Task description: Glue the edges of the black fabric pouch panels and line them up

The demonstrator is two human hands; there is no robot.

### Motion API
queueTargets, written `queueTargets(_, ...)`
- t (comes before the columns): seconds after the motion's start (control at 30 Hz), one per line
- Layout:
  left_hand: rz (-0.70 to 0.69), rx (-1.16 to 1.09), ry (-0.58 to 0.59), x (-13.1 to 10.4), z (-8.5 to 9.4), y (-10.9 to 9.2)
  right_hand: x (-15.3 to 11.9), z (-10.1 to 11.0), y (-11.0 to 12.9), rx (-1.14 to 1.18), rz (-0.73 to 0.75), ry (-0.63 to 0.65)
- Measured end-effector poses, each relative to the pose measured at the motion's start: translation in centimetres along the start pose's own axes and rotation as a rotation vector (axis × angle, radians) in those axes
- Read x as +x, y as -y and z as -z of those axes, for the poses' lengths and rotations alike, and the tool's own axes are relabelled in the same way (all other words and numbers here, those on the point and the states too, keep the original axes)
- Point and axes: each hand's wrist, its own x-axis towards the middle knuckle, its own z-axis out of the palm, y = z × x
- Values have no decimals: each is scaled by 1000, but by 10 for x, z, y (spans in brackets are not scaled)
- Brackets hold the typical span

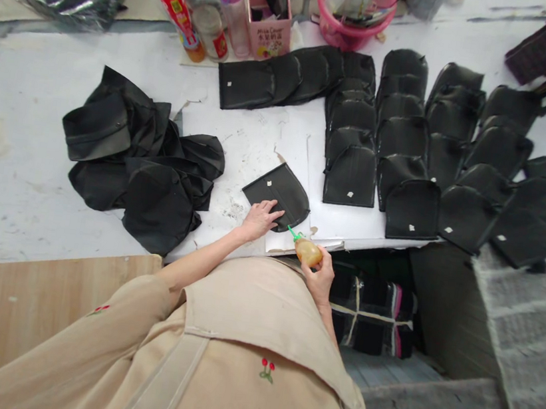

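Note:
A black leather-like piece [291, 190] with one rounded end and a small white tag lies flat on the white tabletop. My left hand [259, 220] rests on its near edge, fingers stretched out. In my right hand [321, 278] is a squeeze glue bottle [307, 252] with yellowish contents and a green nozzle. The nozzle tip points at the piece's near edge; whether it touches cannot be made out. To the left is a loose heap of black pieces [158, 196]. Overlapping rows of similar black pieces [352, 175] spread to the right.
Along the back stand a red-labelled drink bottle [177, 14], a glass jar [210, 32], a pink bottle [232, 11], a pink box [265, 36] and a pink basin [348, 33] of tools. A wooden board [37, 314] lies front left. Below the table edge sits a strapped dark bundle [371, 318].

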Motion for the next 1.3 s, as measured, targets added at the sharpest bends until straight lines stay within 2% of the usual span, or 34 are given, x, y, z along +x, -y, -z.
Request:
queueTargets(0.2,38,8,-4,4,3,-9,2,5,6,424,-277,-80)
queueTargets(0.33,78,-33,-10,20,-1,-20,5,15,14,506,-282,-179)
queueTargets(0.47,81,-106,-28,32,-8,-27,6,22,14,398,-205,-210)
queueTargets(0.73,75,-76,-38,31,-12,-28,-1,13,6,36,-54,-78)
queueTargets(0.97,68,-73,-17,30,-6,-29,8,7,0,-119,78,-54)
queueTargets(1.13,64,-85,-13,29,-5,-29,6,10,5,-215,164,-50)
queueTargets(1.3,81,-89,-21,30,-6,-32,4,13,11,-272,188,-50)
